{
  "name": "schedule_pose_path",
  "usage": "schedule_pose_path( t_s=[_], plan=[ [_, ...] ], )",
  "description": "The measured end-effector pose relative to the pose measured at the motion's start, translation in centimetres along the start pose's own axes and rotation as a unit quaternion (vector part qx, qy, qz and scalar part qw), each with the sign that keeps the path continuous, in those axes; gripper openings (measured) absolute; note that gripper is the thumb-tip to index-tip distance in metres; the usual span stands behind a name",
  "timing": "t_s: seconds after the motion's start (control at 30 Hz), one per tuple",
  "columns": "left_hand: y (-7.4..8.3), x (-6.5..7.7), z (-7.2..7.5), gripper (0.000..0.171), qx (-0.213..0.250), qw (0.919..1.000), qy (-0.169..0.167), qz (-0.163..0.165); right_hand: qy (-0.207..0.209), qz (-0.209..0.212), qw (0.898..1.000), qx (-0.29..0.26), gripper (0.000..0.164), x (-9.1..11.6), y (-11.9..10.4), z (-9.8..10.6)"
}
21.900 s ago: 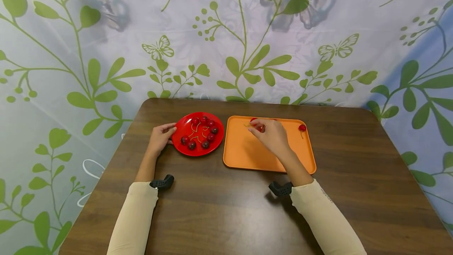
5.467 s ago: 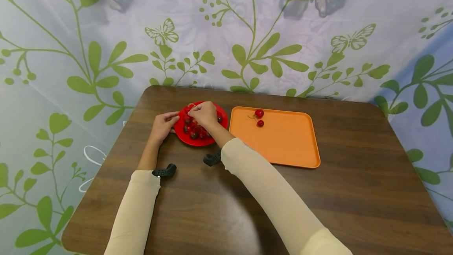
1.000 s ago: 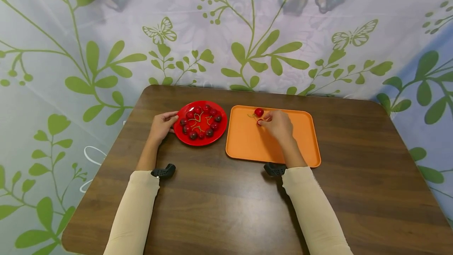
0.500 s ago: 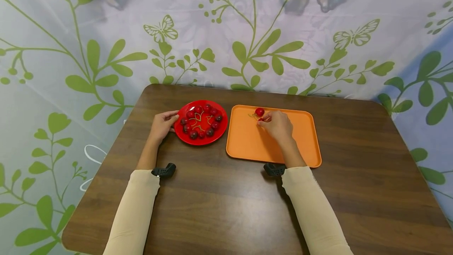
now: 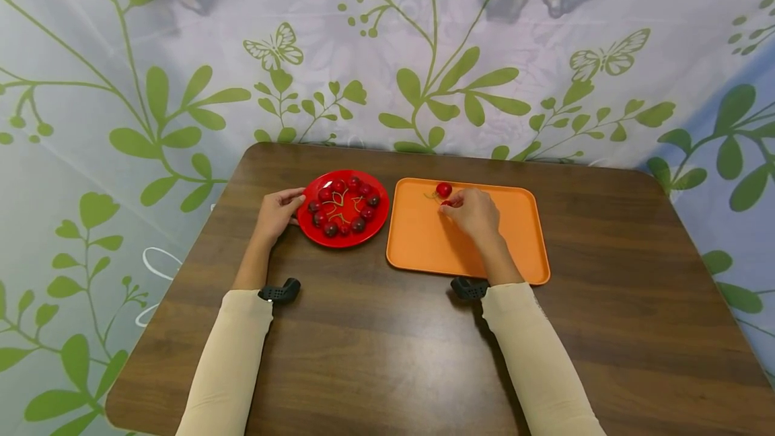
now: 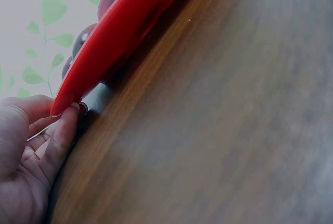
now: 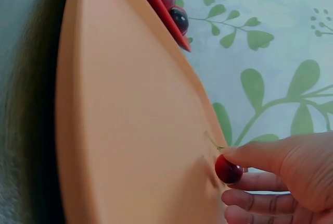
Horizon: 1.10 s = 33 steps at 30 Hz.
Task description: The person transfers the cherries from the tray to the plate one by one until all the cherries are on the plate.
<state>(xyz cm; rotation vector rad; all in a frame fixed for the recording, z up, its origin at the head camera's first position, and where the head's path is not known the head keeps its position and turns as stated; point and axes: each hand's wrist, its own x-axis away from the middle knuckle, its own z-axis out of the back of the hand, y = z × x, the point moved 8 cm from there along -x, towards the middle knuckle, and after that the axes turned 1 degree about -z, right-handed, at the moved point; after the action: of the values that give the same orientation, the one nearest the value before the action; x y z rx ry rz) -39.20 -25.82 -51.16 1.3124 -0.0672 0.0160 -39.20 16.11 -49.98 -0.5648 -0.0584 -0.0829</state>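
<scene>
My left hand (image 5: 275,217) pinches the left rim of a red plate (image 5: 380,222) between thumb and fingers. In the left wrist view the plate (image 6: 112,41) appears edge-on. Several cherries (image 5: 330,229) form a ring on it, their green stems pointing inward. My right hand (image 5: 478,217) is over the orange tray (image 5: 418,247). In the right wrist view it holds a dark red cherry (image 7: 228,170) between thumb and fingers, stem sticking out to the left. Just behind those fingertips another red cherry (image 5: 444,190) lies near the tray's back edge.
Plate and tray sit side by side, with a narrow gap, on a brown wooden table (image 5: 363,342). A patterned cloth (image 5: 339,39) with green leaves hangs behind the table's back edge. Each wrist wears a black device (image 5: 281,291).
Since 21.9 seconds ago the plate has gained cherries and the tray has fewer. The right hand went from plate back to tray, where it has taken hold of a cherry. The left hand stays put.
</scene>
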Motion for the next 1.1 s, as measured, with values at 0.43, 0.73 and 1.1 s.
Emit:
schedule_pose_path(
  t_s=[0.43,0.73,1.1],
  plan=[
    [0.1,0.1,0.2,0.037,-0.002,1.0000,0.001,-0.005,0.004,0.032,0.998,-0.061,0.028,0.6,-1.5,1.3],
    [0.0,0.0,0.0,0.036,-0.001,1.0000,0.008,0.002,0.005,0.098,0.992,-0.083,0.028,1.5,-4.3,0.8],
    [-0.1,0.1,0.0,0.035,0.000,1.0000,0.005,-0.004,-0.035,0.165,0.985,-0.046,0.026,2.4,-11.3,-2.0]
  ],
)
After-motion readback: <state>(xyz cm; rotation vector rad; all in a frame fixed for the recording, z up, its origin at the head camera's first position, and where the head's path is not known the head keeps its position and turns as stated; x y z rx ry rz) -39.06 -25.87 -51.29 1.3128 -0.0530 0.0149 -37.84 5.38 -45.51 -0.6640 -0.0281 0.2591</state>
